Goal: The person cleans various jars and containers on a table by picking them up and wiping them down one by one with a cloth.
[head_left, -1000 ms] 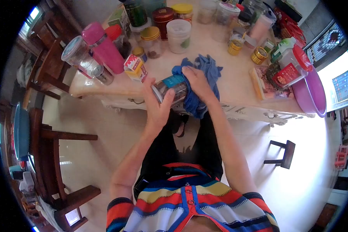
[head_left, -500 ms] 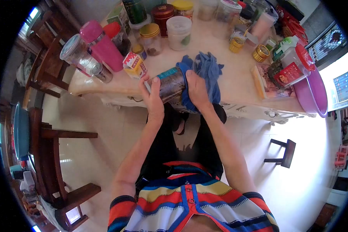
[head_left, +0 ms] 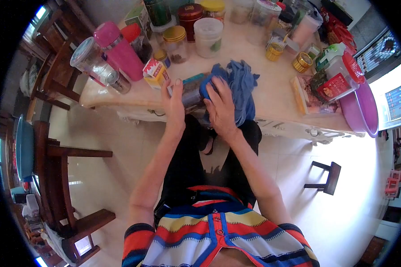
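Note:
Tilted on its side, a dark-filled clear jar (head_left: 192, 94) with a teal label is held between my hands over the table's front edge. My left hand (head_left: 174, 103) is closed round its left end. On the right end, my right hand (head_left: 220, 107) presses a blue cloth (head_left: 242, 91) against the jar, fingers curved over it. Most of the cloth hangs loosely behind and to the right of that hand. A small yellow and red carton (head_left: 156, 74) stands just beyond my left hand.
Left on the table (head_left: 272, 100) stand a pink thermos (head_left: 119, 51) and a clear jar (head_left: 85, 57). Several lidded jars and a white tub (head_left: 208, 38) line the back. At right are a red-lidded jar (head_left: 336, 78) and a purple basin (head_left: 361, 107). A stool (head_left: 330, 178) is on the floor.
My right hand has turned and shifted with the cloth, its fingers now across the jar's right end. My left hand keeps its hold on the other end.

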The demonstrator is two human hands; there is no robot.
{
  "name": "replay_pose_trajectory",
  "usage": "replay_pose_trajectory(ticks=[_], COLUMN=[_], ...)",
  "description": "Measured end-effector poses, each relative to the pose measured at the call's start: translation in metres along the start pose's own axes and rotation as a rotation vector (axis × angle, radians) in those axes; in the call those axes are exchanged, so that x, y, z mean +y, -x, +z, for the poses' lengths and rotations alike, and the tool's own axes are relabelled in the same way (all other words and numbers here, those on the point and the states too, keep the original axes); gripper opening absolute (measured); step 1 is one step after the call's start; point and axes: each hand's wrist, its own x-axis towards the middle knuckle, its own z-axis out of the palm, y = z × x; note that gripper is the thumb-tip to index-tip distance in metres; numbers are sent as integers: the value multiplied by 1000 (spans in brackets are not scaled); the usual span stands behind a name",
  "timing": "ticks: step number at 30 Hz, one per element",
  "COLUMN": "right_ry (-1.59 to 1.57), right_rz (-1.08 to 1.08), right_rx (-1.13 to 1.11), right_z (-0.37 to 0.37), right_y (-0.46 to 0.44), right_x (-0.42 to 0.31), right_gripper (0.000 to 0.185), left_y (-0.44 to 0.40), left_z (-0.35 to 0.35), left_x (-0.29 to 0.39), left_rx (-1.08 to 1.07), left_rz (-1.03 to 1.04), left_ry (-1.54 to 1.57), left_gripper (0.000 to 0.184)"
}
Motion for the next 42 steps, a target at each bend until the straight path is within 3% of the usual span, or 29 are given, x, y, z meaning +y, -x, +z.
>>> replay_pose_trajectory(ticks=[5, 7, 8, 10, 13, 17, 19, 23, 28, 31, 37, 42], right_ry=[-33, -139, -145, -304, -473, -593, -619, -592, -335, -133, -189, -126], right_rz=[6, 298, 301, 429, 370, 552, 693, 761, 531, 577, 294, 245], right_rx=[-149, -453, -452, -681, -754, -688, -325, -345, -283, -402, -318, -266], right_z=[-8, -6, -2, 6, 21, 16, 11, 6, -12, -21, -28, -29], right_y=[-55, -76, -82, -93, -90, -75, -57, -42, -28, -26, -16, -5], right_x=[2, 10, 17, 34, 66, 68, 56, 53, 34, 25, 26, 28], right_gripper=[29, 31, 31, 36, 36, 43, 47, 53, 51, 44, 31, 27], left_y=[-2, -2, -2, -1, 6, 4, 7, 3, 0, -3, -11, -20], left_z=[-1, -5, -9, -13, -11, -10, -4, -4, 1, 2, 1, -3], left_x=[-8, -15, -17, -21, -15, -23, -17, -18, -13, -14, -16, -19], left_rx=[-34, -64, -93, -112, -129, -100, -81, -36, 19, 34, 15, -15], left_rz=[30, 126, 223, 277, 347, 323, 245, 165, 98, 93, 59, 15], left_ry=[43, -54, -152, -192, -224, -133, -32, 81, 90, 84, 117, 76], left_gripper=[61, 60, 60, 58, 57, 51, 47, 38, 36, 36, 39, 44])
